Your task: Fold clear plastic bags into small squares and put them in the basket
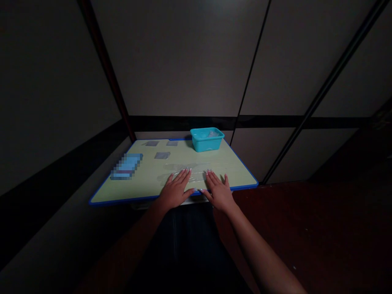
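Observation:
A clear plastic sheet or bag (197, 176) lies flat near the front edge of the pale green table (141, 187). My left hand (177, 191) rests on its left part, palm down with the fingers spread. On its right part lies my right hand (219, 191), also palm down, fingers apart and thumb pointing toward the left thumb. Neither hand grips anything. The exact outline of the clear plastic is hard to make out.
A turquoise basket (207, 143) with clear plastic inside stands at the back right. Small grey squares lie at the back left, one being a flat packet (162, 155). A blurred-out blue device (127, 166) is at the left edge. Panelled wall rises behind.

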The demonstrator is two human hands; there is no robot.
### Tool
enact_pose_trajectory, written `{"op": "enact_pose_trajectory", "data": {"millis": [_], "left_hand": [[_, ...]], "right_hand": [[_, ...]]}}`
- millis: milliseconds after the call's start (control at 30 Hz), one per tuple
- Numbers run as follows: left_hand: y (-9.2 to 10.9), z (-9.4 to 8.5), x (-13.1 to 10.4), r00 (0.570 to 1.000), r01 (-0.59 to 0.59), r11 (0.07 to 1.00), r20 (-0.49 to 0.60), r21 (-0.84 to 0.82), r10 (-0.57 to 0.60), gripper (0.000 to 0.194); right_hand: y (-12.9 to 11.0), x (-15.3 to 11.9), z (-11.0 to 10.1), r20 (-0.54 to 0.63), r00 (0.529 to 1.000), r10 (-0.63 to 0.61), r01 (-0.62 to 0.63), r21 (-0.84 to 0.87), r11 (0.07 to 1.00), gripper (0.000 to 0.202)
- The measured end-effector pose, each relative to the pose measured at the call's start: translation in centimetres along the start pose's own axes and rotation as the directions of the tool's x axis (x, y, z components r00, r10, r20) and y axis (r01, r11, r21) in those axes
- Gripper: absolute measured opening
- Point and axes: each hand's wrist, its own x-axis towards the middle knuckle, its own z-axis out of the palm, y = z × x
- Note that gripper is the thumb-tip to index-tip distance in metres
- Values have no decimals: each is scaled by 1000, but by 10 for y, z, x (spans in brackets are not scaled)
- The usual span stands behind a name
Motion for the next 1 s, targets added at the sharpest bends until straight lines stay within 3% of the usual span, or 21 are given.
{"op": "enact_pose_trajectory", "data": {"millis": [100, 333, 500, 700, 1000], "left_hand": [[-4, 0, -4, 1000, -12, 1000, -23, 22, 12, 68], [-20, 0, -16, 996, -78, 996, 46, 51, 76, 61], [-25, 0, -25, 992, -123, 992, 47, 36, 121, 51], [-23, 0, -40, 992, -126, 992, -3, 5, 126, 42], [-31, 2, -44, 991, -102, 990, -98, -95, 93, 33]], "right_hand": [[2, -4, 1, -9, 999, -36, 36, 7, 999, 61], [11, -11, 0, -38, 993, -108, 109, 37, 993, 58], [18, -18, 10, -120, 980, -159, 167, 61, 984, 49], [20, -27, 23, -215, 967, -139, 160, 87, 983, 38], [20, -20, 15, -235, 958, -162, 184, 74, 980, 39]]}}
